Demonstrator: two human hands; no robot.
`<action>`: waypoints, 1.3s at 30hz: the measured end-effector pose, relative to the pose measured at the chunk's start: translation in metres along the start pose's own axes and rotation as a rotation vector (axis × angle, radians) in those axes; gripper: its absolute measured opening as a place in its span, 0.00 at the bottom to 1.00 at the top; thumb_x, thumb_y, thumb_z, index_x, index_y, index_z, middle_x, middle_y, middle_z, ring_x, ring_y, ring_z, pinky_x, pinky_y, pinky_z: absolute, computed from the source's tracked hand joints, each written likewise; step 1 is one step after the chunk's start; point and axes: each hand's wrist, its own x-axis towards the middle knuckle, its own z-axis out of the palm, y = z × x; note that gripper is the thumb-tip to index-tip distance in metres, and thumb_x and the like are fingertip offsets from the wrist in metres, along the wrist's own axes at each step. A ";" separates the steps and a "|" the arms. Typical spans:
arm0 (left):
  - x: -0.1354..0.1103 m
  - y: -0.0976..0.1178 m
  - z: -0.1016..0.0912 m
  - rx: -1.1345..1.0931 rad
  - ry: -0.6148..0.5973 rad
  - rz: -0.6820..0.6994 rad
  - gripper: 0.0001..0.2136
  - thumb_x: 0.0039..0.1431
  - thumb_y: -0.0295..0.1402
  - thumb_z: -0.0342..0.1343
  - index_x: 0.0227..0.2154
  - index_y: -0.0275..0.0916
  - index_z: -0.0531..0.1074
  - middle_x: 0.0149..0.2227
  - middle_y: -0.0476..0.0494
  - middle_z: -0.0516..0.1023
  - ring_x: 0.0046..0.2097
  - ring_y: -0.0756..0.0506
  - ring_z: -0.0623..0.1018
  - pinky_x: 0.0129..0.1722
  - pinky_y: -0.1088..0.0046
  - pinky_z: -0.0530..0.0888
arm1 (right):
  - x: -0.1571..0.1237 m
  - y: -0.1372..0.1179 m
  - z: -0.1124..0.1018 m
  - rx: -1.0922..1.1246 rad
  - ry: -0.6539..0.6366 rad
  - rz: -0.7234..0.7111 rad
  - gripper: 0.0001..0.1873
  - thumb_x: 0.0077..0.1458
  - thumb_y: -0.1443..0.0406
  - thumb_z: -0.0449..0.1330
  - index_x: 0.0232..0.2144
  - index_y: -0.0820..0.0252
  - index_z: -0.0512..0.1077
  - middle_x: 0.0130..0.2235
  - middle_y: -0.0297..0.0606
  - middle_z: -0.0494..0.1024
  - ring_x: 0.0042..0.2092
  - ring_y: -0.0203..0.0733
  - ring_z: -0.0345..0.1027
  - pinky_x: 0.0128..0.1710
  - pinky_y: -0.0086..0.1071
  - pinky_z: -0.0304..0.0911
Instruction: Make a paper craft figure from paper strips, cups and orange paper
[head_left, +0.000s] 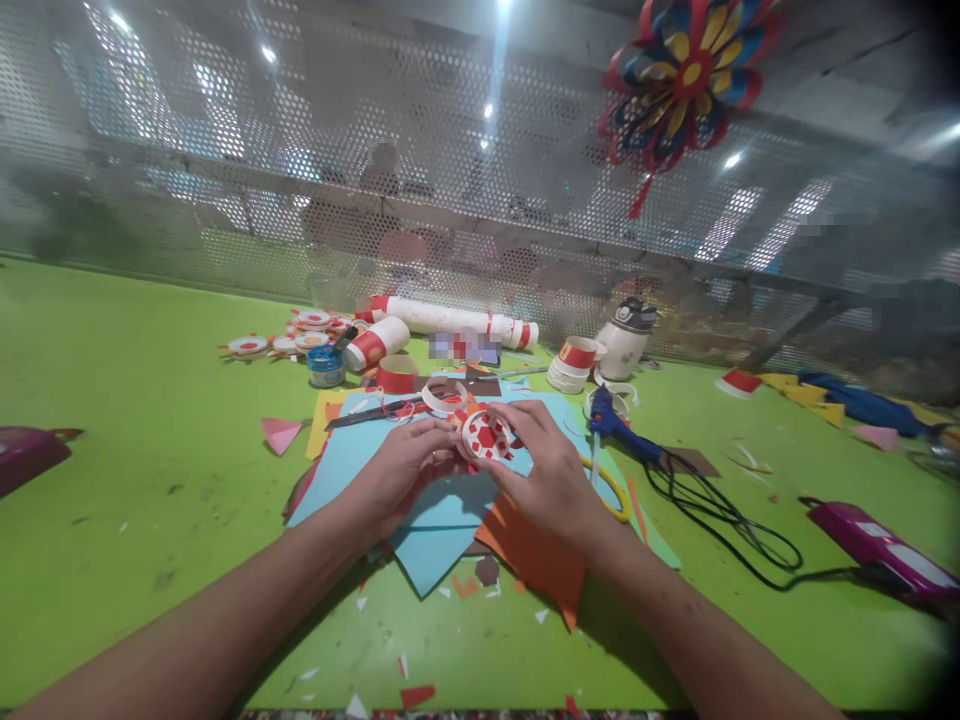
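Note:
Between my two hands is a small round paper turtle [487, 436], white with a red patterned top and red bits round its rim. My left hand [409, 460] pinches its left edge, fingers closed. On the opposite side my right hand [551, 465] grips the rim between thumb and fingers. Beneath them lie light blue paper sheets [352, 470] and an orange paper piece [536, 555]. Just behind the turtle stands a white cardboard ring [444, 397]. Yellow-handled scissors [616, 492] lie beside my right wrist, partly hidden.
A blue glue gun [621, 425] with a black cord lies on the right, near a purple power strip [885, 550]. Finished-looking paper turtles [311, 342], a blue-lidded jar [326, 366], cardboard tubes [450, 318] and a white kettle-like container [625, 342] stand behind. Paper scraps dot the green table [187, 600].

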 end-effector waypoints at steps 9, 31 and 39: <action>-0.002 0.003 0.003 -0.041 0.022 0.005 0.02 0.49 0.28 0.58 0.26 0.34 0.74 0.29 0.45 0.75 0.33 0.48 0.73 0.37 0.70 0.73 | 0.001 0.001 0.000 0.011 0.030 -0.029 0.24 0.54 0.67 0.61 0.53 0.56 0.62 0.48 0.44 0.68 0.49 0.48 0.64 0.47 0.45 0.66; -0.005 0.007 0.003 -0.153 -0.090 0.069 0.13 0.52 0.30 0.61 0.40 0.36 0.69 0.35 0.42 0.78 0.35 0.48 0.77 0.39 0.70 0.72 | -0.003 -0.009 -0.009 -0.034 0.117 -0.175 0.27 0.55 0.71 0.59 0.56 0.58 0.59 0.51 0.45 0.67 0.54 0.46 0.61 0.54 0.42 0.62; -0.005 0.008 0.002 -0.228 -0.118 0.052 0.10 0.54 0.30 0.60 0.40 0.37 0.71 0.33 0.46 0.76 0.32 0.52 0.75 0.34 0.75 0.70 | -0.002 -0.006 -0.019 -0.120 0.103 -0.344 0.30 0.55 0.74 0.58 0.58 0.59 0.57 0.54 0.46 0.66 0.55 0.48 0.60 0.53 0.43 0.62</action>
